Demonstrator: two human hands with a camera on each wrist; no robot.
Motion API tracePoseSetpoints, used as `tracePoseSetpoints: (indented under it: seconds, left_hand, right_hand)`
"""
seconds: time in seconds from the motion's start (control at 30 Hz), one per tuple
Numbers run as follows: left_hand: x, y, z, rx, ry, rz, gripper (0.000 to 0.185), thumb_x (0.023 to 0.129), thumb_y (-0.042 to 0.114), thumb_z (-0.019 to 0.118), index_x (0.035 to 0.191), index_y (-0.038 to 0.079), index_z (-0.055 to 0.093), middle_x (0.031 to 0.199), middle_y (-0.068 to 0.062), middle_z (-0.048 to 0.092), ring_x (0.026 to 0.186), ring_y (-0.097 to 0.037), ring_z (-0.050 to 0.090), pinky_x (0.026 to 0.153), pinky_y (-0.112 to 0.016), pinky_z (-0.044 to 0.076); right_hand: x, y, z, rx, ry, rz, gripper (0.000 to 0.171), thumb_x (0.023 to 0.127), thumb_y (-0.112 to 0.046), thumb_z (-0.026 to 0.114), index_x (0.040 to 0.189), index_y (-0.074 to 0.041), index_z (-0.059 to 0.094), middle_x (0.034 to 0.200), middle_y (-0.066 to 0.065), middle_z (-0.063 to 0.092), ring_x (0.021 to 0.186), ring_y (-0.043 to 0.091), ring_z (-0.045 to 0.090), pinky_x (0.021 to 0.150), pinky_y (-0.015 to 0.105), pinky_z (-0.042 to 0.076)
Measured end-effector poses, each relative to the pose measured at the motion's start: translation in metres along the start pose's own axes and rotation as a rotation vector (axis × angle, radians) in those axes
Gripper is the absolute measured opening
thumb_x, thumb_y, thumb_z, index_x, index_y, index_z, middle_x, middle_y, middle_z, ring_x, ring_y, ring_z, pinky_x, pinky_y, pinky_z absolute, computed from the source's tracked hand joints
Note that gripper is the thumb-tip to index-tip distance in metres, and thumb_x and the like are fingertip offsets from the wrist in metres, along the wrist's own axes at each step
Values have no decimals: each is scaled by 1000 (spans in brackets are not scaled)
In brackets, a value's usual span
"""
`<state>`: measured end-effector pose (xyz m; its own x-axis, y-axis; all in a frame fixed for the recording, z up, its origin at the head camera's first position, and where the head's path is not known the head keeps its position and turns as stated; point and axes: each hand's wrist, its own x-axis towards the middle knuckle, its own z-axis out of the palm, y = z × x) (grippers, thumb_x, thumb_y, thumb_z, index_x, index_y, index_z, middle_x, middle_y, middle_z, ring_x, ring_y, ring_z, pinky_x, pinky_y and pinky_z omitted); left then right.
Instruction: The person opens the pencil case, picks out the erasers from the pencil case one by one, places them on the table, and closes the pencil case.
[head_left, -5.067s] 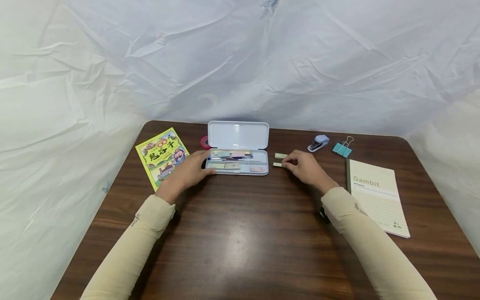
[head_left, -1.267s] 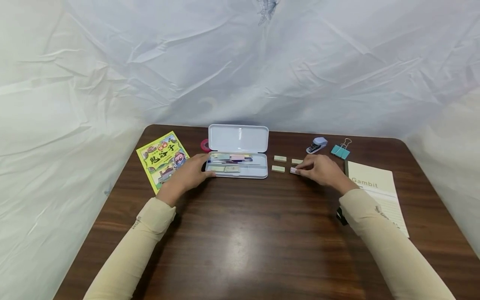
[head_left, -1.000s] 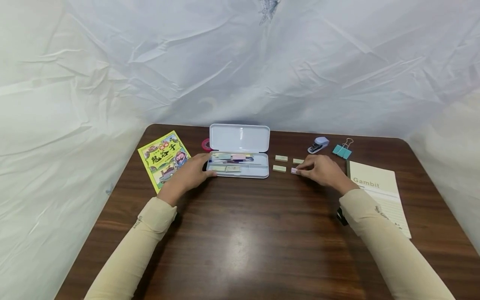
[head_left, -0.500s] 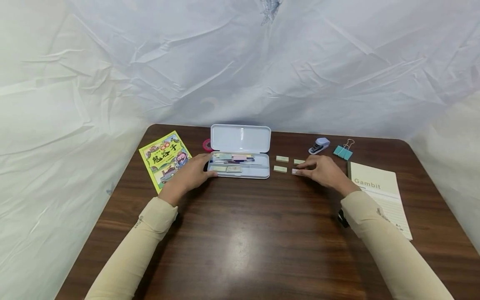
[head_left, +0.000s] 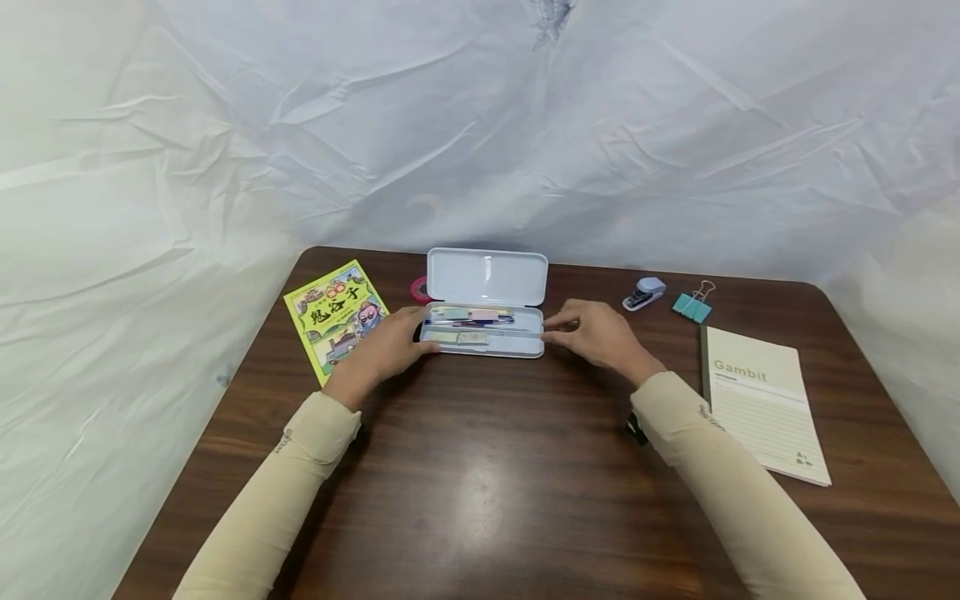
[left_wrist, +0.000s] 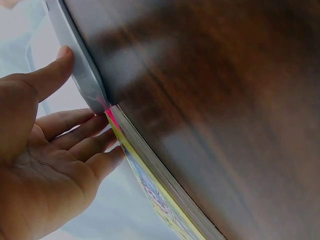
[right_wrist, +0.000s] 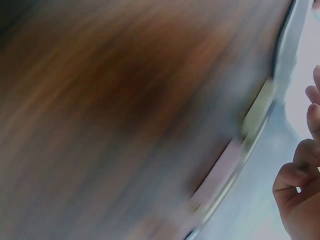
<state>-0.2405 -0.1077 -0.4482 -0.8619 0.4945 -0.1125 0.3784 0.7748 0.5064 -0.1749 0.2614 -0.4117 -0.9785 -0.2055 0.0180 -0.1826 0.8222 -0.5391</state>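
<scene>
My right hand has moved to 9 o'clock since half a second ago, from beside the pink block to the right end of the one white pencil case; my left hand has stayed at the case's left end.

The case lies at 12 o'clock from me, its one lid raised at the back. My left hand grasps its left end, thumb on the front wall, fingers behind the corner. My right thumb and forefinger are parted beside the right end, with nothing visible between them; I cannot tell whether they touch the case.

In the front compartment lie two pale green blocks, side by side. The back one holds one pink piece and several pens, too small to count. On the table, my right wrist view shows one yellow-green block and one pink block.

One yellow book lies at 11 o'clock, one stapler and one teal binder clip at 1, one notebook at 2.
</scene>
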Motion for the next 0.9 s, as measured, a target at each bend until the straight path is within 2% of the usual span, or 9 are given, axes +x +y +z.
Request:
tracePoseSetpoints:
  seconds: [0.1, 0.27, 0.43, 0.53, 0.67, 0.77, 0.9]
  left_hand:
    - [1, -4, 2, -3, -2, -5, 80, 110, 42, 79, 175, 8, 47, 176, -21, 52, 162, -40, 54, 134, -62, 46]
    - [-11, 17, -11, -23, -17, -11, 76, 111, 34, 78, 174, 4, 47, 174, -25, 53, 161, -42, 53, 136, -62, 44]
    - [-16, 27, -17, -18, -18, -17, 75, 112, 31, 76, 175, 4, 46, 174, -24, 53, 162, -40, 53, 138, -59, 43]
    - [-16, 29, -17, -17, -25, -31, 75, 113, 32, 76, 175, 5, 44, 176, -24, 52, 163, -39, 53, 139, -58, 42]
    - [-15, 28, -17, -22, -36, -40, 76, 113, 32, 75, 176, 4, 43, 177, -25, 50, 163, -40, 52, 139, -58, 41]
    - [-12, 22, -14, -16, -31, -25, 76, 114, 35, 74, 176, 4, 43, 176, -26, 51, 162, -40, 53, 139, -57, 42]
    - [-7, 14, -9, -5, -27, -15, 76, 114, 38, 73, 175, 4, 44, 175, -26, 51, 160, -39, 54, 138, -56, 44]
  right_hand:
    - [14, -21, 12, -3, -7, -37, 26, 104, -31, 87, 125, -15, 91, 105, 6, 79, 79, 19, 59, 69, 33, 46]
    - [31, -49, 29, -24, -48, -87, 25, 104, -34, 87, 124, -19, 91, 101, 1, 77, 72, 15, 55, 63, 30, 42]
    - [42, -61, 42, -64, -74, -104, 19, 104, -34, 87, 120, -24, 93, 101, -3, 78, 71, 14, 58, 61, 30, 41]
    - [48, -58, 48, -68, -82, -122, 16, 104, -34, 87, 117, -28, 93, 101, -5, 78, 74, 14, 62, 62, 33, 45]
    - [66, -32, 70, -72, -78, -140, 13, 102, -39, 89, 114, -37, 93, 98, -12, 76, 76, 11, 64, 64, 36, 48]
    - [79, -13, 87, -105, -57, -154, 13, 100, -44, 90, 113, -45, 92, 97, -19, 74, 76, 9, 63, 64, 35, 50]
    - [85, -9, 95, -150, -47, -196, 14, 100, -48, 89, 114, -47, 91, 100, -24, 74, 78, 7, 66, 64, 36, 52]
